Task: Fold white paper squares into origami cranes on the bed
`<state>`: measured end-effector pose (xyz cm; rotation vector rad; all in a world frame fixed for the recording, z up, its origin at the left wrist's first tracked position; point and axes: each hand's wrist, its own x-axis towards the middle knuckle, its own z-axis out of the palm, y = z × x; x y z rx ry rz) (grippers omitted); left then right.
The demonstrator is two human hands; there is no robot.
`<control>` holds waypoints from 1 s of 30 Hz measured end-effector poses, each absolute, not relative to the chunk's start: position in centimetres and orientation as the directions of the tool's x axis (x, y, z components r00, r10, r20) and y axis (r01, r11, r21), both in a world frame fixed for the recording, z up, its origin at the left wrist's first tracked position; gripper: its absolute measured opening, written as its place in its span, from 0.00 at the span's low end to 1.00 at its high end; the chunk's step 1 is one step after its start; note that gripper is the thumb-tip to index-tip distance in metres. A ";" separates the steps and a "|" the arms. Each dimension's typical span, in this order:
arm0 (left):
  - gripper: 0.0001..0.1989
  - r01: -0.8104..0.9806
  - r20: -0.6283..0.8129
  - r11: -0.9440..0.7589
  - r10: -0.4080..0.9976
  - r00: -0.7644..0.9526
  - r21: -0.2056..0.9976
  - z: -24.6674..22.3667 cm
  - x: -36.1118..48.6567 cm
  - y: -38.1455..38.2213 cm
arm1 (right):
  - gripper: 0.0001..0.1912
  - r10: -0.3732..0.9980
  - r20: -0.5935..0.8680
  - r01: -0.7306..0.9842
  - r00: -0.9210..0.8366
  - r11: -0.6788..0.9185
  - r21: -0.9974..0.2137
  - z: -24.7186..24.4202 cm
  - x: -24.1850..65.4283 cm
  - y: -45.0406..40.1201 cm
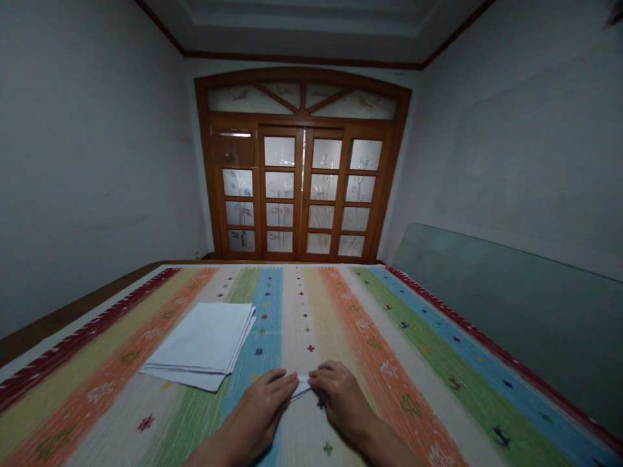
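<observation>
Near the front middle of the table, my left hand and my right hand face each other, fingers closed on the two ends of a small folded white cloth. Only a narrow strip of the cloth shows between my fingertips; my hands cover the rest. To the left and farther off lies a stack of flat white square cloths. Its layers are slightly fanned at the right and lower edges, and neither hand touches it.
A striped, multicoloured tablecloth covers the table, whose brown wooden edge shows at the left. Along the right side stands a pale green panel. Wooden doors with glass panes are beyond the far edge.
</observation>
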<state>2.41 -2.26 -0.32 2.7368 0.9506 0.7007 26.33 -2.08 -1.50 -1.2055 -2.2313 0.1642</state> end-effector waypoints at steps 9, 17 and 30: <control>0.21 0.629 0.383 -0.724 0.687 0.618 0.284 0.2 3.6 -2.9 | 0.17 0.729 0.464 0.662 -0.503 0.670 -0.335 -0.9 24.9 -3.5; 0.17 0.592 0.308 -0.586 0.804 0.509 0.553 1.0 4.0 -3.5 | 0.14 0.774 0.357 0.650 -0.523 0.633 -0.420 -0.1 24.8 -3.9; 0.23 0.438 0.256 -0.552 0.781 0.570 0.709 0.8 1.6 -0.9 | 0.21 0.810 0.263 0.646 -0.525 0.580 -0.496 0.4 25.6 -4.1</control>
